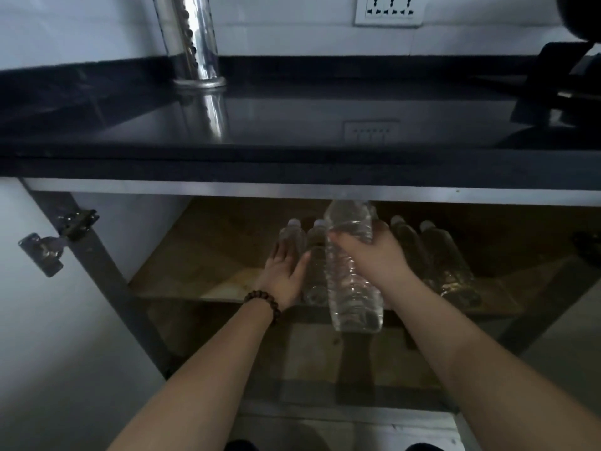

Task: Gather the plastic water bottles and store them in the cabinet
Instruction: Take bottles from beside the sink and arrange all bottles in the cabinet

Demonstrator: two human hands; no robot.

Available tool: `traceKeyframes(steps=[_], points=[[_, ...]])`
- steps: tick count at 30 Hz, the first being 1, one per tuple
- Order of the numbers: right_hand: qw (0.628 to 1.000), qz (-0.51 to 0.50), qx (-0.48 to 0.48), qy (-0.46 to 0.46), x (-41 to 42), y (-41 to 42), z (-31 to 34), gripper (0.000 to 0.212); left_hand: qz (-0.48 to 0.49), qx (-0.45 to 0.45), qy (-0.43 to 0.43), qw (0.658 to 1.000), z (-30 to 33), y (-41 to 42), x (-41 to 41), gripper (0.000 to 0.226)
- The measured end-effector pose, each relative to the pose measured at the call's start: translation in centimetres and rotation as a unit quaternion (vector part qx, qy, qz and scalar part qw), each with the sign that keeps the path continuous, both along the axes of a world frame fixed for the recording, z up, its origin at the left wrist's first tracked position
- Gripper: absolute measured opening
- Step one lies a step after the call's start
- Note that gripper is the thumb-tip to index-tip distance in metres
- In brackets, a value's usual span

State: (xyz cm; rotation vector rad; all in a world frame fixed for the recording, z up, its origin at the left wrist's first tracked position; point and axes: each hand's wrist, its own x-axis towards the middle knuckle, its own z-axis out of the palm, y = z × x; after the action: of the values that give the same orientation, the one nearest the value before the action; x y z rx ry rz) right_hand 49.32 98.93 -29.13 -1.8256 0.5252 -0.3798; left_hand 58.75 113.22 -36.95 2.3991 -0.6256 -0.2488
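Clear plastic fills the right hand (364,252): its fingers and thumb are curled round the upper half of a water bottle (353,271), which it holds lengthwise in front of the open cabinet, one end pointing in under the counter edge and the other end towards the camera. The left hand (286,268) lies with fingers straight and close together, thumb out, pressed flat against the bottles already on the shelf (182,281). Its fingertips touch the leftmost lying bottle (292,236), and its thumb rests on the second lying bottle (317,271) just beside it. A dark beaded bracelet (263,302) circles the left wrist.

To the right of the held bottle, two more bottles (435,255) lie side by side on the same wooden shelf, caps pointing to the back. The dimness there makes it hard to say whether they touch each other.

Further out, a metal hinge (48,249) hangs on the left frame of the cabinet. Above runs a glossy black countertop (292,125) with a shiny steel pipe (192,40) standing on it, and a white wall socket (388,9) sits on the tiled wall behind.
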Motion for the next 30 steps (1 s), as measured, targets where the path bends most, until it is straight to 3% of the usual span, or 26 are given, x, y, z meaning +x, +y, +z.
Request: traceKeyframes(steps=[3, 7, 12, 14, 16, 19, 23, 25, 27, 28, 30], points=[[1.0, 0.002, -0.016, 0.024, 1.8, 1.6, -0.6, 0.038, 0.007, -0.02, 0.003, 1.0, -0.2, -0.2, -0.1, 0.063], [0.996, 0.004, -0.072, 0.056, 4.3, 2.5, -1.8, 0.066, 0.008, -0.038, -0.005, 0.999, 0.0, -0.2, -0.4, 0.051], [0.985, 0.015, -0.14, 0.097, 7.6, 3.0, -0.8, 0.077, 0.019, -0.068, 0.003, 0.997, 0.3, 0.1, -0.6, 0.05], [0.973, 0.012, -0.186, 0.134, 8.5, 3.1, -0.7, 0.071, 0.043, -0.097, 0.028, 0.994, 0.1, 0.1, -0.5, 0.054], [0.961, 0.032, -0.222, 0.163, 8.6, 3.1, -0.7, 0.049, 0.06, -0.125, 0.05, 0.989, 0.1, 0.0, -0.5, 0.062], [0.947, 0.079, -0.27, 0.156, 7.3, 2.9, -0.6, 0.024, 0.035, -0.095, 0.032, 0.994, 0.1, -0.2, -0.7, 0.059], [0.947, 0.108, -0.292, 0.08, 4.3, 1.6, -1.2, 0.023, 0.02, -0.076, 0.024, 0.997, 0.3, -0.1, -0.8, 0.059], [0.94, 0.069, -0.332, 0.02, 2.6, -0.3, -1.6, 0.029, 0.023, -0.101, 0.053, 0.993, 0.9, 0.0, -1.1, 0.065], [0.9, 0.013, -0.435, 0.002, 1.3, -2.7, -2.1, 0.044, 0.029, -0.15, 0.071, 0.986, 1.2, 0.2, -1.6, 0.08], [0.891, 0.003, -0.453, 0.032, 0.9, -3.8, -2.4, 0.053, 0.025, -0.167, 0.056, 0.984, 1.2, 0.4, -1.9, 0.089], [0.909, 0.031, -0.399, 0.114, 0.5, -5.2, -3.3, 0.07, 0.001, -0.144, 0.006, 0.99, 1.0, 0.3, -2.7, 0.102]])
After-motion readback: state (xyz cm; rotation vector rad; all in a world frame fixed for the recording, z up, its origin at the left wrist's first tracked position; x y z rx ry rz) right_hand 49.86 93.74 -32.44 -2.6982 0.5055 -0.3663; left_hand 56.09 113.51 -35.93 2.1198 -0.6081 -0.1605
